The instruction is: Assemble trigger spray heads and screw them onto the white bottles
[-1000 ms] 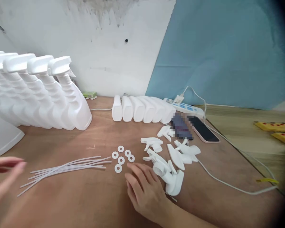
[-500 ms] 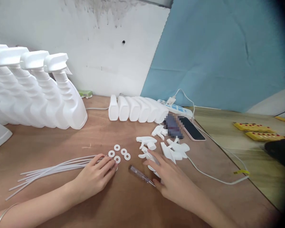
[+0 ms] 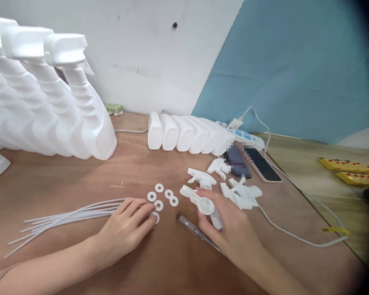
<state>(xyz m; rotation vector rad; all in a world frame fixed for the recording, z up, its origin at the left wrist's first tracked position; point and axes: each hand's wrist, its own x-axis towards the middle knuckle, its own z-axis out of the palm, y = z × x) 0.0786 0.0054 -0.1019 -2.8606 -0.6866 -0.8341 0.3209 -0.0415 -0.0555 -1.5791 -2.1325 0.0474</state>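
Observation:
My left hand (image 3: 130,225) lies palm-down over the near ends of several thin white tubes (image 3: 76,215), its fingers extended and its thumb hidden. Its fingertips touch a flat white washer (image 3: 156,218) on the table. Several more white washers (image 3: 159,205) lie just beyond the fingers. In my right hand (image 3: 230,225) a white trigger spray head (image 3: 205,205) is gripped between thumb and fingers, its round collar facing me. Beneath that hand lies a clear-handled screwdriver (image 3: 190,227). More trigger spray heads (image 3: 202,177) lie loose beyond and right of it.
White bottles with spray heads (image 3: 89,119) stand in a row at left. Several white bottles (image 3: 186,135) lie along the wall. A power strip (image 3: 249,138), phone (image 3: 263,164), dark pouch (image 3: 238,162) and white cable (image 3: 298,239) occupy the right side, near the table edge.
My right hand has closed around a spray head that it was reaching over before, and has turned its collar toward me. My left hand stays nearly in place. The view has shifted slightly.

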